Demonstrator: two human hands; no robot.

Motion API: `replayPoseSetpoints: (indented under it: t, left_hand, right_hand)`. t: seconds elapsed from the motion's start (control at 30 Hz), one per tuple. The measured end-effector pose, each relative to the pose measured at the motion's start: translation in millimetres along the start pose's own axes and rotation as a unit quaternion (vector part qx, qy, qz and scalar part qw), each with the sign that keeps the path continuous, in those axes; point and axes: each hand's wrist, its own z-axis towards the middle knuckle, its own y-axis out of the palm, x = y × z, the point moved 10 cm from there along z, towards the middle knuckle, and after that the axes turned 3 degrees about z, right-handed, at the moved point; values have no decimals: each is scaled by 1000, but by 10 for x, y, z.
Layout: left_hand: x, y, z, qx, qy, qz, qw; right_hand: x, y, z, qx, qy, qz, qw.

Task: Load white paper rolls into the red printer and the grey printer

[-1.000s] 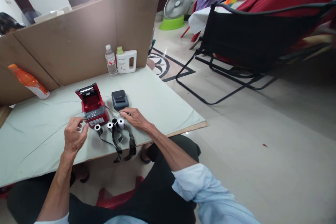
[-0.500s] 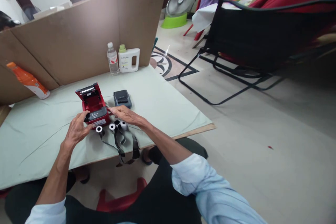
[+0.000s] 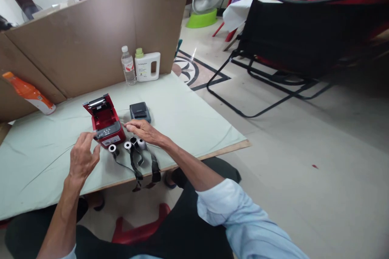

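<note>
A small red printer (image 3: 105,123) with its lid open stands on the pale green table (image 3: 182,117). My left hand (image 3: 81,158) is just in front of its left corner, fingers apart, one fingertip at the printer's front edge, holding nothing. My right hand (image 3: 142,130) rests flat to the right of the printer, fingers extended toward it, above three small paper rolls (image 3: 127,145). Dark strips trail from the rolls over the table's front edge. A dark grey printer (image 3: 139,111) sits just behind my right hand.
A clear water bottle (image 3: 128,66) and a white jug (image 3: 147,66) stand against the cardboard screen (image 3: 91,36) at the back. An orange bottle (image 3: 28,93) leans far left. A black folding chair (image 3: 288,40) and a fan (image 3: 209,0) are to the right; another person sits beyond.
My left hand has come off the red printer's front and drawn back a little toward me. My right hand has stayed beside the printer, over the rolls.
</note>
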Motion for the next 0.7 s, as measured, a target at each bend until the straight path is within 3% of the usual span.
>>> replayPoseSetpoints:
  t: [0.13, 0.27, 0.47, 0.7]
  left_hand:
    - [353, 59, -139, -72, 82, 16, 994]
    - [534, 258, -204, -126, 131, 40, 983]
    - [396, 544, -189, -161, 97, 2, 982]
    - [282, 521, -289, -145, 75, 5, 987]
  right_hand:
    - [-74, 28, -124, -20, 4, -13, 1000]
    - [-57, 77, -168, -41, 24, 3, 999]
    - [-86, 129, -184, -53, 20, -4, 998]
    - [-181, 224, -210, -72, -9, -59, 996]
